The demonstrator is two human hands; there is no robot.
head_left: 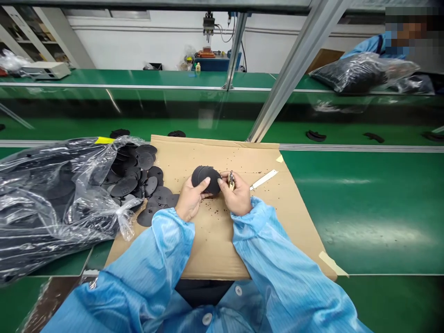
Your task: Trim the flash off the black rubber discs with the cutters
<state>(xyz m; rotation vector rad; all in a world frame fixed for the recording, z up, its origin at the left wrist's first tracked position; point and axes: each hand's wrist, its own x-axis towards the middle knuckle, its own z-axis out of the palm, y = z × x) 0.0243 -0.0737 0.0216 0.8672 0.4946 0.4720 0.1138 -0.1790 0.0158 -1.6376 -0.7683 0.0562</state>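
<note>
My left hand (190,199) is closed around a few overlapping black round plastic discs (205,178), held just above the cardboard. On their right edge, the thumb of my right hand (237,196) presses against the discs. Tucked in my right hand is a small pair of nippers (231,179) with a metal head and pale yellow handles, its jaws pointing away from me. Small black scraps (217,212) are scattered beneath both hands. A white-handled knife (264,179) lies to the right of my right hand.
Left of the cardboard sheet (277,240), a clear plastic bag (52,203) spills a pile of black discs (151,185). A slanted metal post (291,69) rises behind the sheet. Black curved parts (315,136) lie on the green belt. At the far right is another person's blue sleeve (364,46).
</note>
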